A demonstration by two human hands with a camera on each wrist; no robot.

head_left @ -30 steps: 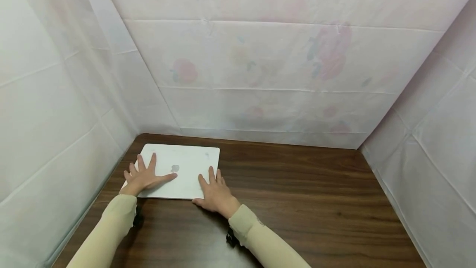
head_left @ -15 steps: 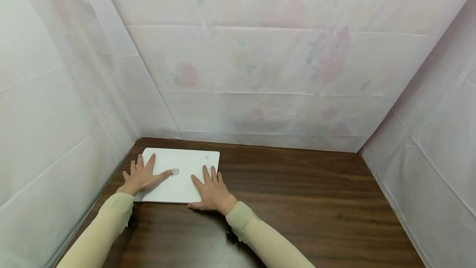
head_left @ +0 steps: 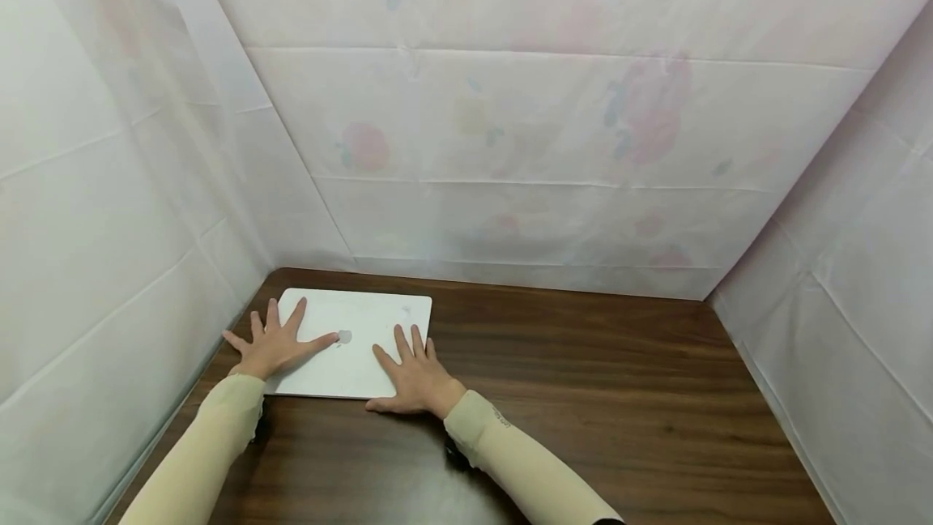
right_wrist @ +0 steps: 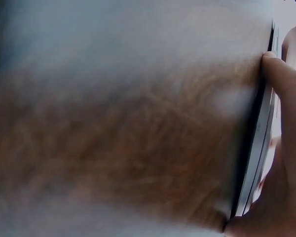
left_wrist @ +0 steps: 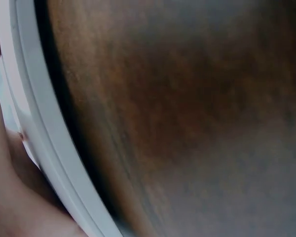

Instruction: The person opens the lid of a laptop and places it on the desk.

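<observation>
A closed silver laptop (head_left: 357, 367) with an apple logo lies flat on the table. My left hand (head_left: 273, 347) rests with fingers spread on its left part, the thumb reaching toward the logo and the little finger stretched out to the left. On the front right corner of the lid lies my right hand (head_left: 417, 379), its fingers spread and its thumb at the front edge. The laptop's side shows as a pale band (left_wrist: 54, 123) in the left wrist view. In the right wrist view, the thumb (right_wrist: 281, 74) touches the laptop's edge (right_wrist: 256, 153).
The dark wood-grain table (head_left: 583, 395) stretches away to the right of the laptop. White sheeting with faint fruit prints (head_left: 510, 144) hangs behind it. Plain white sheets (head_left: 109, 225) line the left side, and another sheet (head_left: 867, 266) lines the right.
My left hand has slid slightly left and its little finger has spread outward. The right hand has shifted a little left along the front edge. The head view has tilted slightly.
</observation>
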